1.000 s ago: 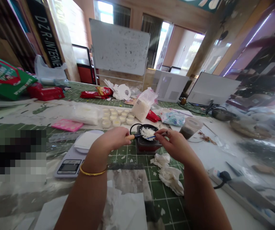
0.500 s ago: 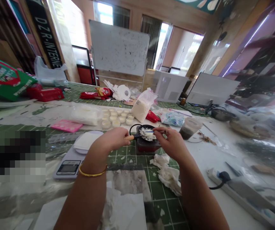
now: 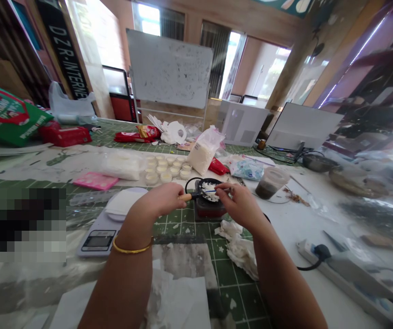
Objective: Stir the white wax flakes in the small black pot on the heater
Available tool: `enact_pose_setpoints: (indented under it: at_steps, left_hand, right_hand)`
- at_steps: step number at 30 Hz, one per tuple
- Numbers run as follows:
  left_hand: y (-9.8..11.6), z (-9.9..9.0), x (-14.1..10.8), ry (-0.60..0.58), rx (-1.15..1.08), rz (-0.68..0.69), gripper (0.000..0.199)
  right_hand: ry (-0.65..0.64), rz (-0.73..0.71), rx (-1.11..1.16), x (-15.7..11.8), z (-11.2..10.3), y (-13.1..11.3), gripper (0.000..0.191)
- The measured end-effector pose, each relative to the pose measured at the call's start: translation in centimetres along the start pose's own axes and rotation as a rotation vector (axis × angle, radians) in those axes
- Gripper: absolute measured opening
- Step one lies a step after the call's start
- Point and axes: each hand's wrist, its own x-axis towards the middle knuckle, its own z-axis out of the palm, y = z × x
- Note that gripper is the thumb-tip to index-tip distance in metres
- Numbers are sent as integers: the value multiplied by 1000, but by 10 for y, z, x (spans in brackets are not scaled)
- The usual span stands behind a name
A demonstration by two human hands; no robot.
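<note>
A small black pan point(image 3: 202, 186) holding white flakes point(image 3: 210, 195) rests on a dark red burner point(image 3: 210, 211) in the middle of the table. My left hand point(image 3: 167, 198) is closed around the pan's wooden handle point(image 3: 186, 197), left of the pan. Over the pan's right edge, my right hand point(image 3: 236, 201) pinches a thin blue stick point(image 3: 211, 191), whose tip lies among the flakes. Several small cups of pale contents point(image 3: 165, 176) stand just behind the pan, beside an upright clear bag of white flakes point(image 3: 202, 153).
A scale point(image 3: 96, 241) stands at the left, near a pink mould point(image 3: 96, 180). Crumpled tissue point(image 3: 242, 256) lies close to my right forearm. A cup of dark contents point(image 3: 268, 183) stands to the right, and a power strip point(image 3: 347, 278) with a plug is at the lower right.
My right hand has shifted slightly left, and the stick in it has moved within the pan. My left hand still holds the handle in the same place.
</note>
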Motion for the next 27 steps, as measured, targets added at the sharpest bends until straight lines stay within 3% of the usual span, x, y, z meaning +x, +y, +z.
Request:
enact_pose_setpoints:
  at_steps: [3,8,12,17,22,27]
  left_hand:
    - [-3,1,1,-4,-13,0,21]
    - [-4,2,3,8,3,9,21]
    - [-3,2,2,5,1,-9,22]
    - [-3,2,2,11,24,0,22]
    - [-2,3,3,4,11,-9,22]
    - [-3,3,3,15,26,-10,22]
  right_hand:
    - [34,14,14,-1,-2,-1,29]
    - [-25,-12,47,0,-1,2,29]
    - [60,23,21,2,4,2,29]
    - [-7,-23,-17,5,9,1,30]
    - [67,40,-31,7,8,6,30]
    - [18,38,-32,10,8,10,31]
